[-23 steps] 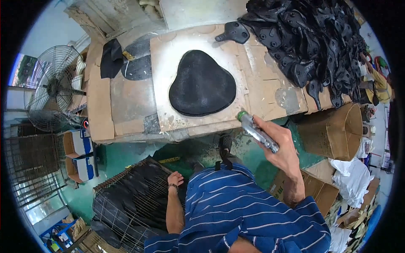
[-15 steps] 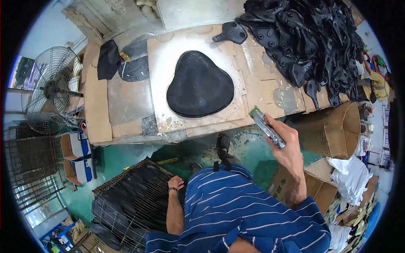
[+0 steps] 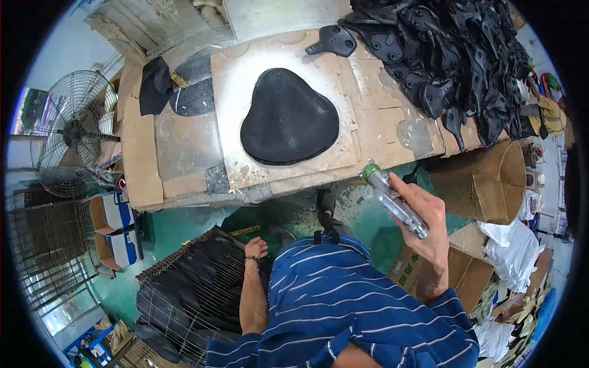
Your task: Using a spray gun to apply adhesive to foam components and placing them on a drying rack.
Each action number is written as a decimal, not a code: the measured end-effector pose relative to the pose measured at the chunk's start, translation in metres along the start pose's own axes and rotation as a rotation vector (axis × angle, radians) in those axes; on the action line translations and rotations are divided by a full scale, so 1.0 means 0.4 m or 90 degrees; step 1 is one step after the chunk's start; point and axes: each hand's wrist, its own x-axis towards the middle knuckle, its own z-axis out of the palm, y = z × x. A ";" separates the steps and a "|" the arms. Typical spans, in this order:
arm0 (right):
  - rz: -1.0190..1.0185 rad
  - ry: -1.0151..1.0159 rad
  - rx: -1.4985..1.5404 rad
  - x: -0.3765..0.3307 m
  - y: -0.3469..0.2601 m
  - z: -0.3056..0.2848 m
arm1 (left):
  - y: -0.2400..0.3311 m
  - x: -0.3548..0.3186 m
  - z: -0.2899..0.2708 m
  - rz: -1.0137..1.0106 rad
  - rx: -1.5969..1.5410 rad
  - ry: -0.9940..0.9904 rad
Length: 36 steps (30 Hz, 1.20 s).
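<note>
Spray gun point(image 3: 396, 202) has slid right, away from the black pad point(image 3: 289, 119) lying mid-frame; right hand point(image 3: 427, 221) is clamped round it, probably for control. Cardboard point(image 3: 381, 110) likely shields the bench point(image 3: 416, 138). Left hand point(image 3: 256, 248) hangs loose, seemingly empty, by the wire basket point(image 3: 178, 253), lower left.

Tilted silver tool point(image 3: 396, 202), green-ended

The right hand point(image 3: 426, 214) is raised ahead and to the right of the torso point(image 3: 350, 294), its fingers curled in a grip and directed forward and leftward, with the right forearm point(image 3: 437, 276) behind it. The left hand point(image 3: 256, 247) hangs lower at the left side, fingers loosely bent, the left forearm point(image 3: 252, 300) reaching forward
</note>
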 end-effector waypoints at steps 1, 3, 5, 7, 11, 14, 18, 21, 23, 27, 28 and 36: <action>0.002 -0.001 0.001 -0.002 0.000 -0.002 | 0.002 0.000 0.000 -0.002 0.001 0.001; 0.006 0.037 -0.014 -0.006 -0.001 -0.004 | 0.001 -0.002 0.002 0.000 0.007 0.001; 0.019 0.046 0.009 -0.022 0.001 -0.006 | -0.012 -0.004 0.000 -0.016 0.013 0.005; 0.042 -0.043 -0.024 -0.051 0.020 -0.021 | -0.023 -0.003 -0.006 -0.020 0.016 0.013; 0.039 -0.019 -0.016 -0.069 0.005 -0.024 | -0.031 0.000 -0.001 -0.059 0.043 0.011; 0.073 -0.043 0.001 -0.077 -0.014 -0.051 | -0.010 0.037 0.006 0.017 0.047 0.001; 0.083 -0.087 0.009 -0.104 -0.014 -0.053 | 0.136 0.067 0.052 0.246 -0.002 -0.041; 0.107 0.004 -0.013 -0.145 0.002 -0.025 | 0.311 0.072 0.184 0.496 -0.040 0.021; 0.146 0.036 -0.092 -0.164 0.015 -0.014 | 0.438 0.089 0.253 0.616 0.124 0.176; 0.171 -0.047 0.106 -0.159 -0.019 0.025 | 0.639 0.093 0.322 0.685 0.180 0.330; 0.155 0.043 0.054 -0.154 -0.015 0.040 | 0.680 0.065 0.374 0.655 0.244 0.362; 0.261 0.097 -0.011 -0.176 0.022 -0.048 | 0.811 -0.010 0.468 0.575 0.549 0.392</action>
